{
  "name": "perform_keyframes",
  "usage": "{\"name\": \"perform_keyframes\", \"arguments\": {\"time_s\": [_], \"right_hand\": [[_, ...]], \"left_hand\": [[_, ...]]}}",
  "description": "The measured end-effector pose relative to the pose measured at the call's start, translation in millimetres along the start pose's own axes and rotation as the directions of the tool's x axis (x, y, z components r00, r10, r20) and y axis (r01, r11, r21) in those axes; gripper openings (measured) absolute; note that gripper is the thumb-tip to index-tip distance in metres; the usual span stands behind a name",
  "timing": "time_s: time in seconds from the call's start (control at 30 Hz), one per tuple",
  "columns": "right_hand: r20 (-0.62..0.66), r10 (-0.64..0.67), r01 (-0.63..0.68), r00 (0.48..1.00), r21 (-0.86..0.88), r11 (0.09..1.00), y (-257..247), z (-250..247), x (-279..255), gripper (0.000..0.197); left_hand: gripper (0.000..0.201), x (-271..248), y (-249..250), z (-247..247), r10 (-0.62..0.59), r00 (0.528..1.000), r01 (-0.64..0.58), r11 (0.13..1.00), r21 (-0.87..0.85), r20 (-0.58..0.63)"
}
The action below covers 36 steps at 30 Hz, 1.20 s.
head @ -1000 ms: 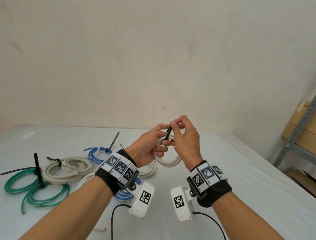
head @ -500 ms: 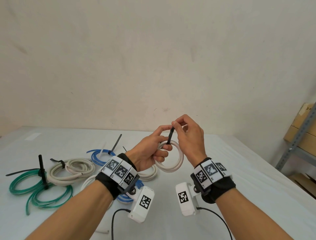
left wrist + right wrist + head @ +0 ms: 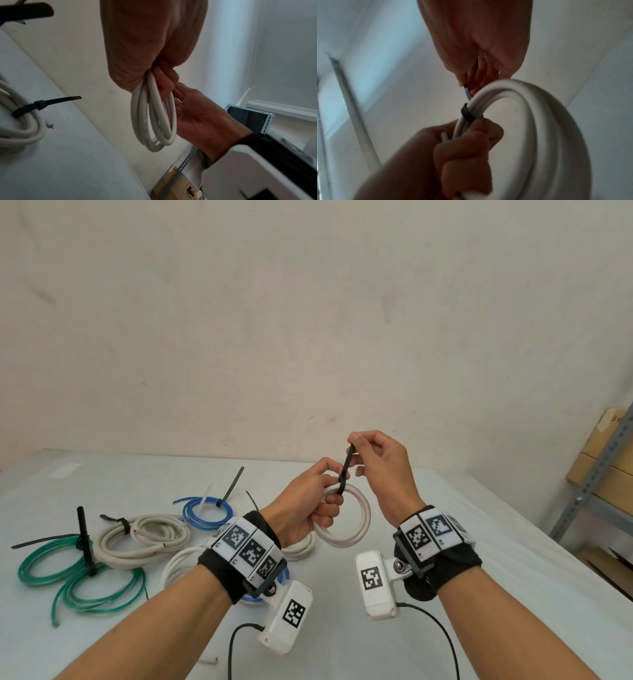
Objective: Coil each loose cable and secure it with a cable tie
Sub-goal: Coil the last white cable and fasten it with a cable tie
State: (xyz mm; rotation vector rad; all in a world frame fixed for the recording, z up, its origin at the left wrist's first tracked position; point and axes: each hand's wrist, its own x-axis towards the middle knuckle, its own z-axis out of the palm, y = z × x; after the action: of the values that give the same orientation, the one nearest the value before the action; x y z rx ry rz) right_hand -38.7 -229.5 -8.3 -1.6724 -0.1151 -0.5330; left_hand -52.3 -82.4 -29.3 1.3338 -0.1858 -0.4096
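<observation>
My left hand (image 3: 317, 498) grips a small coil of white cable (image 3: 356, 529) in the air above the table; the same white coil (image 3: 154, 119) hangs edge-on from its fingers in the left wrist view. A black cable tie (image 3: 346, 469) loops round the coil at the top. My right hand (image 3: 371, 453) pinches the tie's free tail and holds it up and to the right. In the right wrist view the cable tie band (image 3: 468, 115) sits tight round the white coil (image 3: 544, 121) just above my left fingers (image 3: 467, 148).
On the white table (image 3: 445, 594) to the left lie tied coils: green (image 3: 68, 577), beige (image 3: 144, 537), blue (image 3: 205, 508), each with a black tie. Another white cable (image 3: 181, 563) lies under my left wrist. A metal shelf with cardboard boxes (image 3: 603, 470) stands at the right.
My right hand has drawn the tie's tail up and away from the coil, and the loop has closed on the cable. Both hands have risen slightly.
</observation>
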Motion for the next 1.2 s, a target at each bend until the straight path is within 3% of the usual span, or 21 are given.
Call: {"name": "perform_keyframes", "arguments": {"time_s": [0.1, 0.2, 0.37, 0.43, 0.63, 0.77, 0.87, 1.03, 1.2], "right_hand": [[0.180, 0.046, -0.050, 0.983, 0.019, 0.999, -2, -4, -2, 0.021], [0.258, -0.008, 0.022, 0.966, -0.052, 0.998, 0, -6, -7, 0.015], [0.203, -0.053, 0.073, 0.978, -0.090, 0.993, 7, -1, -9, 0.008], [0.175, -0.061, 0.077, 0.983, -0.088, 0.993, 8, 1, -11, 0.008], [0.111, -0.081, 0.085, 0.991, -0.039, 0.996, 5, 4, -10, 0.009], [0.053, -0.096, 0.097, 0.994, -0.031, 0.995, 0, 7, -6, 0.008], [0.074, -0.103, 0.104, 0.992, -0.005, 0.995, -3, 9, -6, 0.007], [0.131, -0.176, 0.177, 0.976, 0.001, 0.984, -10, 6, -7, 0.008], [0.154, -0.140, 0.133, 0.978, 0.052, 0.990, -12, 3, -10, 0.008]], "left_hand": [[0.029, 3, 1, -3, -0.013, 0.999, 0.012, 0.999, -0.053, -0.030], [0.029, 6, 0, -5, -0.026, 0.998, 0.022, 0.997, -0.072, -0.051], [0.014, 4, -1, -6, -0.068, 0.998, 0.065, 0.991, -0.117, -0.015], [0.016, 3, 2, -6, -0.087, 0.996, 0.087, 0.989, -0.118, 0.002], [0.006, 0, 3, -2, -0.001, 1.000, 0.000, 0.998, -0.057, -0.016], [0.017, 2, -1, 4, 0.004, 1.000, -0.002, 0.987, -0.162, 0.013], [0.026, 5, -2, 4, 0.021, 0.999, -0.012, 0.981, -0.192, 0.042], [0.022, 7, 2, -4, 0.026, 0.997, -0.008, 0.973, -0.229, 0.076], [0.015, 3, 1, -8, 0.043, 0.995, -0.030, 0.989, -0.148, 0.087]]}}
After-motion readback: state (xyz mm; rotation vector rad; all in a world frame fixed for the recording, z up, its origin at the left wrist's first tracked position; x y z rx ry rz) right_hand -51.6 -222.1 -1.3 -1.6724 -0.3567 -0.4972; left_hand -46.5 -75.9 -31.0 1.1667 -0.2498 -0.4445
